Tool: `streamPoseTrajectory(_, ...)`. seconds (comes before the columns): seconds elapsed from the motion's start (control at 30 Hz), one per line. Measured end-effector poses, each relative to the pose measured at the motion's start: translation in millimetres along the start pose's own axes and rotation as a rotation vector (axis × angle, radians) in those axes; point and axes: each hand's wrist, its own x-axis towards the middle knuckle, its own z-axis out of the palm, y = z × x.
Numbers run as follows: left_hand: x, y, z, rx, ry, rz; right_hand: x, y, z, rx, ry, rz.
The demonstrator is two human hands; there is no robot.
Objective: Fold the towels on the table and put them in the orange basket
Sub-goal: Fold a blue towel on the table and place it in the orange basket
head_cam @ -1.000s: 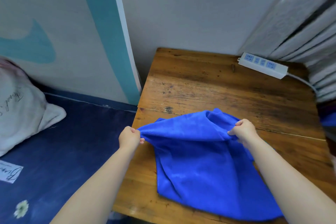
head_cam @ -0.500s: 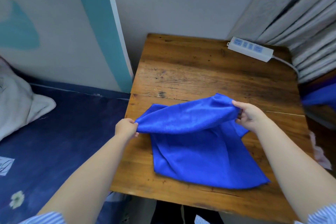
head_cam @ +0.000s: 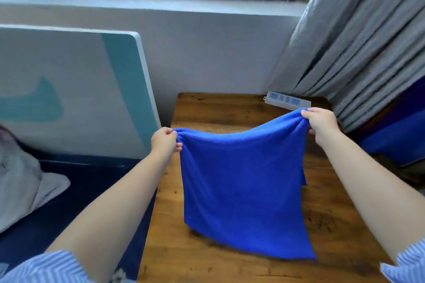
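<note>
A blue towel (head_cam: 243, 188) hangs spread out above the wooden table (head_cam: 326, 220). My left hand (head_cam: 165, 141) pinches its top left corner. My right hand (head_cam: 320, 123) pinches its top right corner, held a little higher. The towel's top edge sags between my hands, and its lower edge hangs close to the table near the front. More blue cloth (head_cam: 400, 138) shows at the right edge, past the table. No orange basket is in view.
A white power strip (head_cam: 286, 100) lies at the table's back right corner. Grey curtains (head_cam: 358, 53) hang at the right. A white and teal board (head_cam: 76, 89) leans on the wall at the left, above a dark blue bed (head_cam: 76, 202) with a pillow (head_cam: 20, 188).
Both hands have lifted the towel off the table and pulled its top corners apart, so it now hangs flat. The camera has tilted up, and the window now shows.
</note>
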Motion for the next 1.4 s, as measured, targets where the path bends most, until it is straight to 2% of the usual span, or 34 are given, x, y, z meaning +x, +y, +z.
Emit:
streamPoseTrajectory(0.13,1.6,64.7,14.0,-0.191,-0.032,0.082,6.4,-59.8,10.0,0.031,0.015,-0.153)
streamPoseTrajectory(0.3,-0.1,145.0,29.2,-0.604,-0.046,0.088,9.1,-135.0,19.0,-0.038,-0.024,-0.376)
streamPoseTrajectory(0.43,3.4,179.6,26.3,-0.624,0.000,0.231,18.5,-173.9,15.5,-0.106,0.046,-0.473)
streamPoseTrajectory(0.57,17.1,161.6,17.3,-0.260,0.099,0.332,25.4,-159.9,7.4,-0.442,0.043,-0.438)
streamPoseTrajectory(0.67,28.5,119.1,9.6,0.191,0.146,0.320,28.8,-112.4,8.6,-0.728,-0.058,-0.311)
streamPoseTrajectory(0.73,28.4,86.3,6.9,0.459,0.116,0.288,26.0,-72.1,8.9,-0.847,-0.105,-0.228)
streamPoseTrajectory(0.9,16.1,-13.5,8.4,1.067,-0.129,0.128,4.2,52.9,9.1,-1.148,-0.262,-0.040)
streamPoseTrajectory(1.1,-5.2,-103.8,15.5,1.634,-0.558,0.095,-39.1,158.1,-2.9,-1.493,-0.710,-0.105)
streamPoseTrajectory(1.23,-14.6,-136.6,20.1,1.733,-0.728,0.002,-57.8,181.8,-10.1,-1.640,-0.910,-0.075)
streamPoseTrajectory(1.33,-23.8,-151.8,19.0,1.727,-0.854,-0.165,-69.6,187.5,-12.2,-1.705,-1.079,0.037)
streamPoseTrajectory(1.4,-31.7,-156.9,19.7,1.773,-1.014,-0.242,-73.7,189.4,-12.2,-1.773,-1.202,0.142)
